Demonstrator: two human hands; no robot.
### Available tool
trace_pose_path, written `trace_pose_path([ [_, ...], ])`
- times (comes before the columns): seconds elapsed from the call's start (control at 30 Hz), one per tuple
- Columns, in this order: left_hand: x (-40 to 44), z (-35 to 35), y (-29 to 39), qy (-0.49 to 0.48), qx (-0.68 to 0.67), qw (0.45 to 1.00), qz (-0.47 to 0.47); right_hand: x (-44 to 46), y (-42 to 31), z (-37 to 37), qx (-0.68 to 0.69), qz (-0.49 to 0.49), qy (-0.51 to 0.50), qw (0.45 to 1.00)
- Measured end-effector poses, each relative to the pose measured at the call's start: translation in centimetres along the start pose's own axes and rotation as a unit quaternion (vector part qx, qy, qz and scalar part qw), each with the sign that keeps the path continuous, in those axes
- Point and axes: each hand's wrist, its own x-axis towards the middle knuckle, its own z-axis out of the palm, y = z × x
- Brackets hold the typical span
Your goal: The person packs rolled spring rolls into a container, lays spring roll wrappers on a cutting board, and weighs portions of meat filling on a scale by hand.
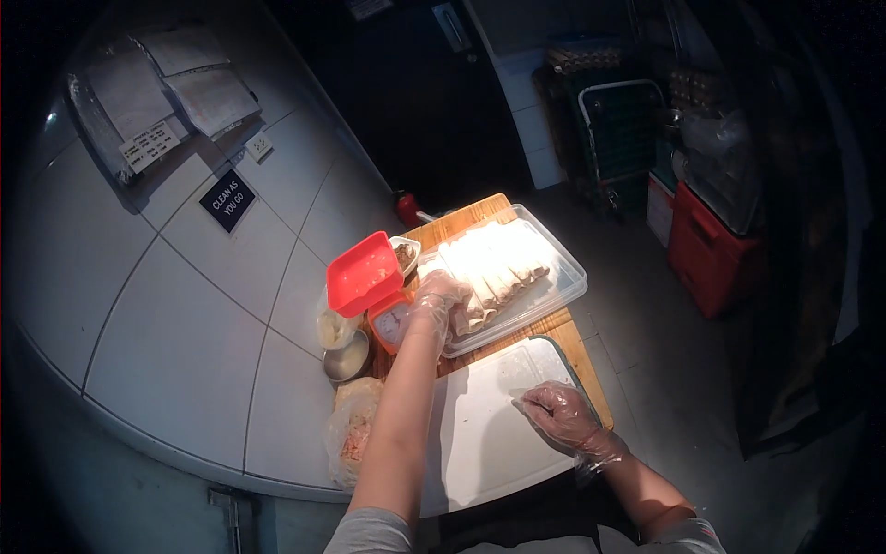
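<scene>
Plastic gloves (604,452) covered two hands. The left hand (443,294) rested with bent fingers at the near end of the white rolls (494,263); I could not tell if it was grasping one. It looked like the step of setting a roll in its row, and the next move seemed to call for a soft touch. The rolls lay in one clear tub (574,275), under and past that hand, too tight and bright to count. Left of the hand were one red tray (358,277), one orange box (377,325) and one small dish (413,246). Farther left stood one metal bowl (346,360). Nearer the body lay one white cutting board (480,434). Above it, the right hand (558,413) was curled, maybe with nothing inside; I could not tell.
</scene>
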Motion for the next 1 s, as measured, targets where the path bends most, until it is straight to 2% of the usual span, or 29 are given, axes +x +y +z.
trace_pose_path([
  [0.03,3.0,1.2,-1.5,-0.015,0.005,1.000,0.006,0.0,-0.1,0.0,0.002,0.001,0.000,1.000],
  [0.1,3.9,2.2,-2.2,-0.008,-0.148,0.989,0.000,0.1,-0.1,-0.1,0.003,0.005,0.003,1.000],
  [0.13,2.5,2.8,-2.2,0.013,-0.302,0.953,-0.012,0.1,-0.1,-0.1,0.003,0.007,0.005,1.000],
  [0.17,1.2,3.2,-2.2,0.035,-0.449,0.893,-0.023,0.2,-0.2,0.0,0.003,0.008,0.006,1.000],
  [0.27,-0.4,2.7,-4.4,-0.048,-0.465,0.884,0.004,1.7,0.2,-0.2,-0.028,0.009,-0.030,0.999],
  [0.33,1.2,5.4,-7.8,-0.058,-0.434,0.889,0.135,4.9,0.8,0.4,-0.105,-0.061,0.011,0.993],
  [0.37,-1.8,5.0,-6.6,-0.026,-0.494,0.863,0.107,6.9,0.6,0.7,-0.142,-0.097,0.031,0.985],
  [0.4,-5.1,4.4,-5.2,0.009,-0.551,0.831,0.083,9.2,-0.4,0.9,-0.190,-0.081,0.018,0.978],
  [0.43,-5.3,4.9,-6.1,0.005,-0.561,0.821,0.110,11.3,-1.4,1.3,-0.237,-0.065,0.006,0.969],
  [0.5,-5.8,6.2,-8.0,0.000,-0.578,0.799,0.166,14.9,1.9,4.1,-0.315,-0.116,0.080,0.938],
  [0.6,-10.8,5.2,-8.0,-0.019,-0.588,0.790,0.172,19.1,2.2,6.4,-0.441,0.049,-0.052,0.895],
  [0.7,-13.1,4.6,-9.2,-0.025,-0.575,0.796,0.187,19.5,1.7,9.1,-0.459,0.050,-0.019,0.887],
  [0.83,-13.5,5.4,-11.3,-0.002,-0.562,0.799,0.215,21.0,0.3,10.4,-0.489,0.096,-0.030,0.867],
  [0.93,-14.0,6.1,-12.6,0.010,-0.574,0.785,0.233,23.0,1.4,11.1,-0.467,0.127,-0.021,0.875],
  [1.0,-13.8,6.8,-13.1,0.032,-0.583,0.775,0.240,24.5,-0.2,9.4,-0.461,0.170,-0.165,0.855],
])
